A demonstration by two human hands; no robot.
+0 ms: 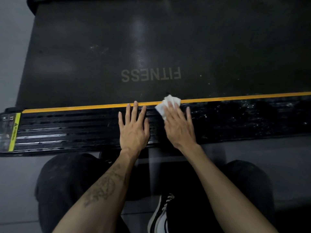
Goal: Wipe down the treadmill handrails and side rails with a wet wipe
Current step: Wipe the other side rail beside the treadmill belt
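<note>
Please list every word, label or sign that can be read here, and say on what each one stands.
"FITNESS": pale letters, upside down to the camera, on the dark treadmill belt.
"WARNING", barely legible: beside a triangle sign on the yellow strip of the sticker at the black ribbed side rail's left end.
The sticker's other print: too small to read.

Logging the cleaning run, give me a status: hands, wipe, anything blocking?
Left hand flat on side rail, fingers straight. Right hand pressing wet wipe at yellow stripe. Nothing blocking.
</note>
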